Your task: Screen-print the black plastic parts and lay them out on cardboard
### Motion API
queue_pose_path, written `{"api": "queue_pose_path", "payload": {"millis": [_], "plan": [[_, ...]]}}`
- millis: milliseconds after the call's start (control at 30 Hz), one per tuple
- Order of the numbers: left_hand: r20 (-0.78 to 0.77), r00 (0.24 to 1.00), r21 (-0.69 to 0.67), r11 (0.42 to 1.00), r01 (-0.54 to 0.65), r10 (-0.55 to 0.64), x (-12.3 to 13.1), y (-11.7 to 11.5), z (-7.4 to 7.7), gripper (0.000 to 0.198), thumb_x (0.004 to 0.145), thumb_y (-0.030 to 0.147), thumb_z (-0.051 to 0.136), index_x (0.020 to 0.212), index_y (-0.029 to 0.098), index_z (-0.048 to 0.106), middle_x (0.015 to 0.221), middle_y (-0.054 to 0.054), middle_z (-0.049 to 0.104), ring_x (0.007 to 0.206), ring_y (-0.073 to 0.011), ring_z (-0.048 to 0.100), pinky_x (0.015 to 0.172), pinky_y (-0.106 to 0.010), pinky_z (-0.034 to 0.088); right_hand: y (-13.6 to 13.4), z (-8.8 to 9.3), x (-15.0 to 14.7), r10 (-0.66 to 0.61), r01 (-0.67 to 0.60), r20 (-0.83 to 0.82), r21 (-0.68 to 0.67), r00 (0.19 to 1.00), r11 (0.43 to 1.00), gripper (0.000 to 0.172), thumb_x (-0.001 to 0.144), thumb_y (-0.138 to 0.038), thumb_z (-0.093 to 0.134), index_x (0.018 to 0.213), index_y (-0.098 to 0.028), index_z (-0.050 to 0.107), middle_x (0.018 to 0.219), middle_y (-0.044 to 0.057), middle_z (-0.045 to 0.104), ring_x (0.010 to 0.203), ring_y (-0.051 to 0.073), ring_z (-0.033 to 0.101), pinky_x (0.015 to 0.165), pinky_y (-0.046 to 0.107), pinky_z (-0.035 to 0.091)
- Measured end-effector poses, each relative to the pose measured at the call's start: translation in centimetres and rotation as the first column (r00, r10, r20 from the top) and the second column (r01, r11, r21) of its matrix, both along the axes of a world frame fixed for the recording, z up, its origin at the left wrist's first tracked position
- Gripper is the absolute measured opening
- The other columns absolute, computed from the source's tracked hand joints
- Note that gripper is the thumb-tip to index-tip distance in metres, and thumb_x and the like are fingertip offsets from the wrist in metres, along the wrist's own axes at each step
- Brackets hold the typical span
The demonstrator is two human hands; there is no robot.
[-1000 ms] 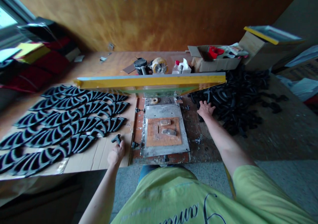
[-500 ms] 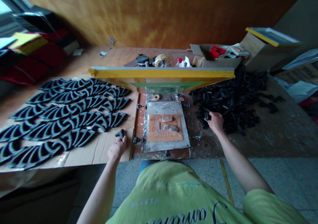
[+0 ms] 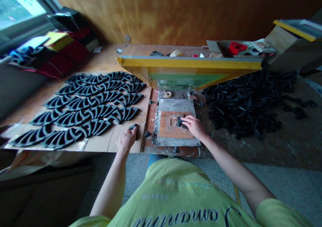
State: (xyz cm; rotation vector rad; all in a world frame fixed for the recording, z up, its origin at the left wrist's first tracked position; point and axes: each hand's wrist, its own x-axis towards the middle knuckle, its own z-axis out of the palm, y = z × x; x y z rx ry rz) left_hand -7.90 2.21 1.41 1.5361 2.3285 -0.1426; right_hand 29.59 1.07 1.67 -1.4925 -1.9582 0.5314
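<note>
My left hand (image 3: 126,139) is closed on a curved black plastic part (image 3: 134,129), low over the cardboard sheet (image 3: 100,143) near its right edge. Rows of similar black parts (image 3: 83,114) lie side by side on that cardboard. In my right hand (image 3: 194,126), between thumb and fingers, is another black plastic part (image 3: 179,121). It is at the small blocks on a brown board (image 3: 166,133), which is fixed on a grey metal plate (image 3: 176,105). My fingers partly cover the blocks, and I cannot tell whether the part touches them.
A yellow-edged screen frame (image 3: 191,64) stands tilted up behind the plate. To the right lies a heap of loose black parts (image 3: 241,103). A tape roll (image 3: 167,94) sits behind the plate. Further back is an open cardboard box (image 3: 213,49) with red and white items.
My right hand has moved left from the heap to the board, carrying a black part. My left hand still holds its part, which is now turned differently. The view has shifted left.
</note>
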Motion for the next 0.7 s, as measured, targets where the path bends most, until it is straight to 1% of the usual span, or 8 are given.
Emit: {"api": "queue_pose_path", "payload": {"millis": [133, 233, 367, 433, 500, 567, 633, 700], "plan": [[0.104, 0.991, 0.219, 0.974, 0.064, -0.088, 2.5, 2.8, 4.8, 0.060, 0.096, 0.062, 0.026, 0.105, 0.019, 0.066, 0.091, -0.017, 0.072, 0.087, -0.0306, 0.068, 0.075, -0.037, 0.046, 1.6, -1.1, -3.3, 0.088, -0.101, 0.186, 0.060, 0.979, 0.993, 0.026, 0.094, -0.015, 0.056, 0.103, -0.025, 0.079, 0.100, 0.007, 0.071, 0.097, 0.022, 0.061, 0.087, 0.034, 0.050], [0.283, 0.936, 0.465, 0.883, 0.057, -0.210, 4.9, 5.2, 9.4, 0.050, 0.096, 0.059, 0.033, 0.096, 0.021, 0.066, 0.074, -0.007, 0.067, 0.072, -0.0211, 0.064, 0.067, -0.029, 0.043, 2.2, -1.0, -3.3, 0.085, -0.115, 0.311, 0.079, 0.946, 0.990, 0.030, 0.095, -0.015, 0.053, 0.104, -0.027, 0.079, 0.099, 0.007, 0.071, 0.098, 0.022, 0.058, 0.086, 0.036, 0.049], [0.674, 0.591, 0.653, 0.731, -0.197, -0.443, 8.1, 7.8, 15.6, 0.054, 0.093, 0.069, 0.037, 0.107, 0.023, 0.062, 0.059, 0.002, 0.056, 0.049, -0.0131, 0.049, 0.052, -0.025, 0.038, 2.4, 0.0, -3.4, 0.131, -0.169, 0.371, 0.072, 0.919, 0.983, 0.035, 0.098, -0.019, 0.047, 0.123, -0.026, 0.071, 0.123, 0.008, 0.068, 0.116, 0.023, 0.057, 0.098, 0.039, 0.046], [0.790, 0.357, 0.603, 0.740, -0.298, -0.499, 9.6, 8.6, 17.8, 0.058, 0.092, 0.072, 0.035, 0.112, 0.024, 0.059, 0.057, 0.004, 0.054, 0.045, -0.0117, 0.045, 0.047, -0.025, 0.036, 2.1, 0.2, -4.1, 0.182, -0.223, 0.397, 0.061, 0.900, 0.973, 0.045, 0.098, -0.026, 0.050, 0.143, -0.023, 0.055, 0.146, 0.009, 0.055, 0.136, 0.025, 0.045, 0.113, 0.045, 0.036], [0.841, 0.205, 0.541, 0.784, -0.304, -0.501, 10.9, 9.0, 18.9, 0.059, 0.092, 0.073, 0.031, 0.109, 0.024, 0.059, 0.056, 0.004, 0.053, 0.043, -0.0110, 0.044, 0.046, -0.024, 0.036, 1.5, 0.1, -4.7, 0.265, -0.293, 0.429, 0.000, 0.864, 0.956, 0.062, 0.095, -0.036, 0.059, 0.151, -0.019, 0.041, 0.156, 0.012, 0.041, 0.147, 0.028, 0.033, 0.120, 0.052, 0.024], [0.854, 0.160, 0.520, 0.805, -0.286, -0.495, 11.5, 8.7, 18.8, 0.061, 0.092, 0.074, 0.029, 0.105, 0.023, 0.059, 0.054, 0.004, 0.052, 0.042, -0.0102, 0.045, 0.046, -0.023, 0.037, 0.7, 0.0, -4.6, 0.370, -0.383, 0.423, -0.058, 0.827, 0.922, 0.064, 0.089, -0.042, 0.067, 0.146, -0.018, 0.049, 0.154, 0.014, 0.044, 0.146, 0.029, 0.035, 0.121, 0.054, 0.022], [0.849, 0.170, 0.529, 0.796, -0.296, -0.501, 11.2, 7.4, 17.9, 0.065, 0.092, 0.075, 0.028, 0.103, 0.020, 0.062, 0.055, 0.003, 0.053, 0.044, -0.0101, 0.047, 0.046, -0.022, 0.038, -0.3, 0.3, -3.1, 0.447, -0.468, 0.391, -0.046, 0.805, 0.883, 0.043, 0.088, -0.039, 0.069, 0.127, -0.022, 0.067, 0.137, 0.010, 0.063, 0.136, 0.024, 0.051, 0.119, 0.050, 0.031], [0.864, 0.182, 0.504, 0.814, -0.289, -0.470, 10.2, 5.4, 16.3, 0.067, 0.092, 0.074, 0.029, 0.103, 0.018, 0.065, 0.061, 0.000, 0.058, 0.051, -0.0110, 0.053, 0.048, -0.022, 0.041, -0.8, 1.2, -0.2, 0.307, -0.365, 0.426, 0.059, 0.851, 0.929, 0.018, 0.091, -0.033, 0.065, 0.102, -0.023, 0.076, 0.105, 0.003, 0.077, 0.111, 0.017, 0.068, 0.108, 0.041, 0.047]]}}
